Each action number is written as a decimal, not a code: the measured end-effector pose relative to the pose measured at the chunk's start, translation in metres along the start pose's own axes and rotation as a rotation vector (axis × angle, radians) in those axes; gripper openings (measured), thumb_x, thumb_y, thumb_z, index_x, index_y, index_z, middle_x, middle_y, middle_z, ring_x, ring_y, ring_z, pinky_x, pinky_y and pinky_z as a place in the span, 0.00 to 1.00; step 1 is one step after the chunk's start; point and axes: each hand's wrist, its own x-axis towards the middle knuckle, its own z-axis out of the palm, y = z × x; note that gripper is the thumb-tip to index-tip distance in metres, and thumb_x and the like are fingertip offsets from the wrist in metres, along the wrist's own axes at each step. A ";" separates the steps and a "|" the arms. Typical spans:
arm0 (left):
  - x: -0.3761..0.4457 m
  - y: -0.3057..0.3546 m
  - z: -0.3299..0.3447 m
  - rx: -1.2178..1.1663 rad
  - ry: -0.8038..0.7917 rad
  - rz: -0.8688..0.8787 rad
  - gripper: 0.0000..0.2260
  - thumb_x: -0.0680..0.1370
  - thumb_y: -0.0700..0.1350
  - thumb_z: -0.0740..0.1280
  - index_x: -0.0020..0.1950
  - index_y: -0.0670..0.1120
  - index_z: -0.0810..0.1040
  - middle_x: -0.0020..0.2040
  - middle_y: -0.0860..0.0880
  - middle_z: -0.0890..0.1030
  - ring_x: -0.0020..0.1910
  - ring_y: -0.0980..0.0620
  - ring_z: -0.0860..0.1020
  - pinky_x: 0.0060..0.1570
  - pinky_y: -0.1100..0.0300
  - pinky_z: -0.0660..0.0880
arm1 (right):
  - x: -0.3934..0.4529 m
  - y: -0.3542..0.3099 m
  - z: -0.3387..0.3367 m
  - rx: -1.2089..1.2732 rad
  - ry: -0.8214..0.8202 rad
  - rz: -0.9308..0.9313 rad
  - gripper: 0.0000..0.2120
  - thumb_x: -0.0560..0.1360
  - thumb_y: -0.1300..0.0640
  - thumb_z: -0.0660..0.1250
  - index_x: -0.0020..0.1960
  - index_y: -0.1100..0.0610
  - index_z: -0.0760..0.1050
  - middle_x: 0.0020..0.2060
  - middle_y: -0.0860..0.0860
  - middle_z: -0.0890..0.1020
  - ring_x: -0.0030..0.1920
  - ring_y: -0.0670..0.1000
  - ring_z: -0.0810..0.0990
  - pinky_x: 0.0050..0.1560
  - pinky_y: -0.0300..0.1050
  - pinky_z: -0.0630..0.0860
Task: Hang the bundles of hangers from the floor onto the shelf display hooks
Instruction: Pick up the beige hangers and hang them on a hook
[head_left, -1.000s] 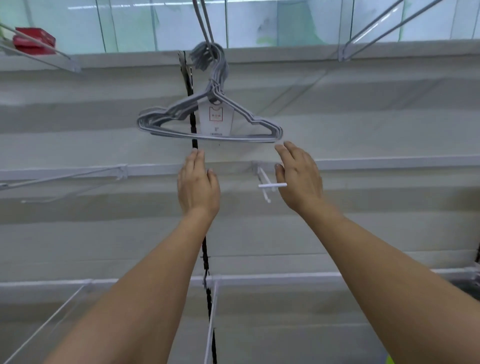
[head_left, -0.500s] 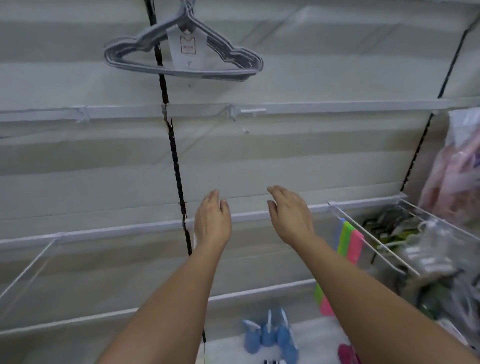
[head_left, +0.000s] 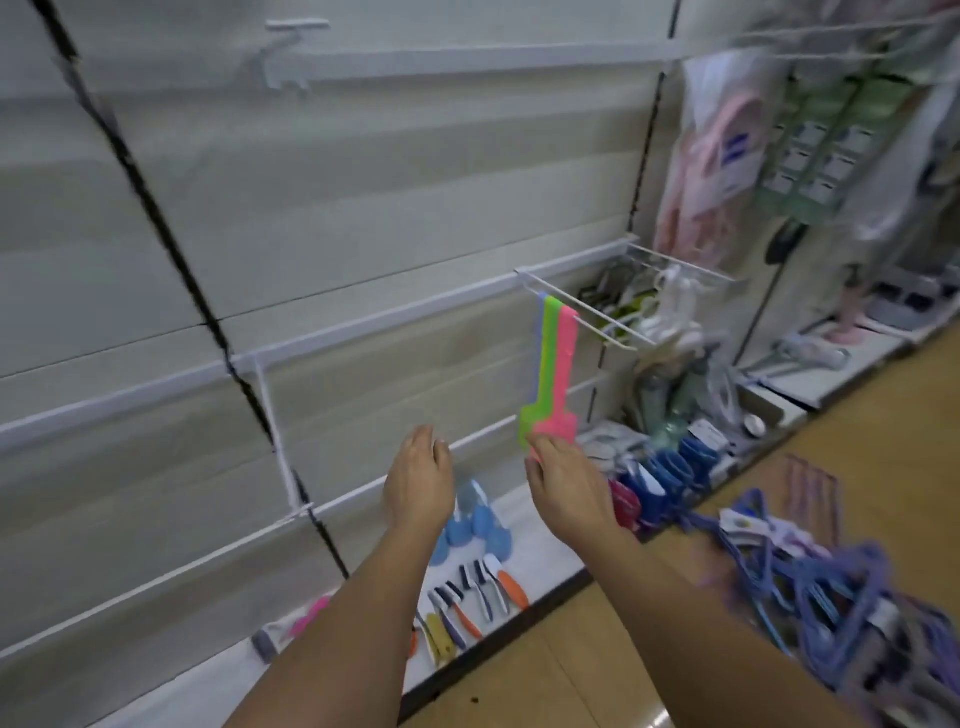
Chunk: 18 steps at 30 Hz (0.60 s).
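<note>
Neither hand holds anything: the left hand (head_left: 418, 480) and the right hand (head_left: 563, 486) are both stretched forward with fingers loose and relaxed, backs up, side by side and apart, in front of the lower shelving. At about two o'clock from the right hand, just above its fingertips, a bunch of flat plastic paddles (head_left: 553, 382) in pink, green and blue hangs from a white wire display hook (head_left: 582, 317). At about four o'clock from the right hand, low at the right of the view, the bundles of hangers (head_left: 810, 566), blue and purple with paper tags, lie in a blurred heap on the wooden floor (head_left: 597, 644). Below the hands, around six o'clock, small tools with coloured handles (head_left: 470, 592) lie on the white bottom shelf (head_left: 540, 556). Toward eleven o'clock, another white hook (head_left: 283, 415) juts from a horizontal rail (head_left: 363, 325) on the bare back panel; the slotted black upright (head_left: 156, 223) runs diagonally across it.
</note>
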 end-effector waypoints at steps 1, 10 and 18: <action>-0.008 0.004 0.012 -0.008 -0.041 0.000 0.18 0.83 0.44 0.54 0.71 0.42 0.68 0.70 0.44 0.71 0.67 0.44 0.70 0.63 0.56 0.66 | -0.010 0.013 -0.001 -0.006 -0.005 0.036 0.15 0.81 0.55 0.55 0.65 0.55 0.70 0.59 0.55 0.77 0.57 0.58 0.76 0.53 0.51 0.72; -0.056 0.103 0.123 0.014 -0.308 0.190 0.16 0.82 0.44 0.53 0.67 0.43 0.71 0.64 0.40 0.75 0.61 0.40 0.73 0.55 0.51 0.70 | -0.088 0.154 -0.047 -0.054 0.072 0.403 0.16 0.82 0.52 0.53 0.67 0.53 0.69 0.61 0.51 0.76 0.60 0.54 0.75 0.54 0.49 0.72; -0.108 0.220 0.233 0.004 -0.494 0.325 0.16 0.83 0.47 0.52 0.66 0.45 0.73 0.63 0.43 0.77 0.60 0.43 0.75 0.55 0.53 0.72 | -0.152 0.293 -0.100 -0.126 0.083 0.702 0.14 0.83 0.53 0.51 0.64 0.54 0.70 0.57 0.52 0.77 0.56 0.54 0.76 0.46 0.48 0.69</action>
